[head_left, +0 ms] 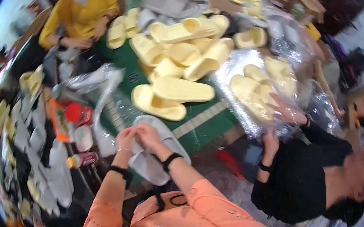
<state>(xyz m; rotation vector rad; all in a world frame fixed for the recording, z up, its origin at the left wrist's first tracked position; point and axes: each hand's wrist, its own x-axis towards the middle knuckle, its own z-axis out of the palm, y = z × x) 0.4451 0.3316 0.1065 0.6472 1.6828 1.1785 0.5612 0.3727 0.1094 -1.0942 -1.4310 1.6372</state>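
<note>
My left hand (125,140) and my right hand (147,136) meet at the near edge of the green table, fingertips pinched close together. Whatever lies between the fingers is too small or blurred to make out. Below and just beyond them is a pair of light grey slippers (149,168), partly covered by my hands and wrists. Past the grey pair lie two pale yellow slippers (184,90), one resting partly on the other. Crumpled clear plastic bags (111,86) lie to the left of my hands.
A heap of yellow slippers (183,51) fills the table (204,135), with grey ones (176,0) behind. A person in yellow (80,13) works at far left; another in black (300,175) handles bagged yellow slippers (251,93) at right. Bottles (83,159) and jars stand left.
</note>
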